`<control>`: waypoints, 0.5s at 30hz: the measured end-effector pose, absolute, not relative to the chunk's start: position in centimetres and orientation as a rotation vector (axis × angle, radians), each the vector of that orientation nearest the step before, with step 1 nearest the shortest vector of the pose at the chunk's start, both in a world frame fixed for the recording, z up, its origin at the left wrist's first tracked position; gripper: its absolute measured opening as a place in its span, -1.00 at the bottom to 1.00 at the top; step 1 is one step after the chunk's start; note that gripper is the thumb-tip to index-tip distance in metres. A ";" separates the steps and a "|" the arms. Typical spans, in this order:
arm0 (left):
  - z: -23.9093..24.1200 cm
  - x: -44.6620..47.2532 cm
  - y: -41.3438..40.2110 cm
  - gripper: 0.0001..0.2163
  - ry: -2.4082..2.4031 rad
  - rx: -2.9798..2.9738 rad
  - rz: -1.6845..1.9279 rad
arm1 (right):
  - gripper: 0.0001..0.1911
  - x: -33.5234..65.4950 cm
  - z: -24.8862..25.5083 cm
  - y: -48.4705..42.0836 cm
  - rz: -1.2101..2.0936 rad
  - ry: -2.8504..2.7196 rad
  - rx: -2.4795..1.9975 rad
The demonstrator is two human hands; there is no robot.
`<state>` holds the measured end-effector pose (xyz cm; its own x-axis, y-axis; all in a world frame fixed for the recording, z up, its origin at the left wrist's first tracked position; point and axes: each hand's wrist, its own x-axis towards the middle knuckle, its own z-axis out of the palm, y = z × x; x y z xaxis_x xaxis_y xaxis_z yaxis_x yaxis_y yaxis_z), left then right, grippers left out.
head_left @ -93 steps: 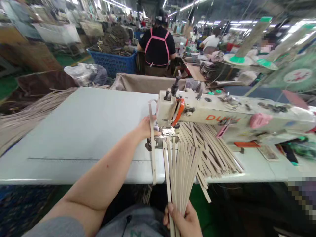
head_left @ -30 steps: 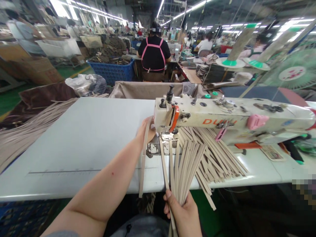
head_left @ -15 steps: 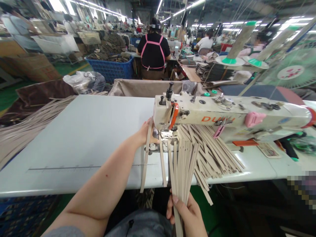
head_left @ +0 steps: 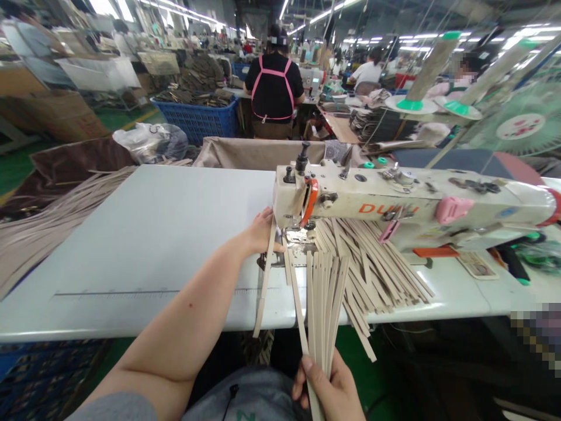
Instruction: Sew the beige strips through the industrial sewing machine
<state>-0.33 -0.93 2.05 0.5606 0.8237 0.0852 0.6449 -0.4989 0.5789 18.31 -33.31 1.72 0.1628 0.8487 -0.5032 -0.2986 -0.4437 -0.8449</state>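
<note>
My right hand is closed around a fan of narrow beige strips, near the table's front edge. One strip stands apart from the fan, its far end reaching toward the presser foot. My left hand lies on the table beside the head of the sewing machine, thumb spread from the fingers. Another beige strip runs across this hand and hangs past the table edge. A strip's end also lies by the left thumb. The left fingertips are partly hidden by the machine head.
Many loose beige strips lie under the machine arm. More long strips are heaped left of the white table. Behind it are a fabric-lined bin, a blue basket and a seated co-worker. A fan stands right.
A single strip from my right hand's bundle has shifted left and apart from the rest. The strip across my left hand has moved slightly right; the strip near the left thumb has moved up toward the machine.
</note>
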 end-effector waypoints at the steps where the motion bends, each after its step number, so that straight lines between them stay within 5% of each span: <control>1: 2.1 -0.3 -1.0 -0.23 1.182 2.310 0.489 | -0.24 18.3 1.6 -33.4 1.473 -0.570 -1.453; 15: 2.1 -0.1 -1.0 -0.33 1.212 2.262 0.524 | -0.24 17.6 1.2 -33.1 1.433 -0.513 -1.454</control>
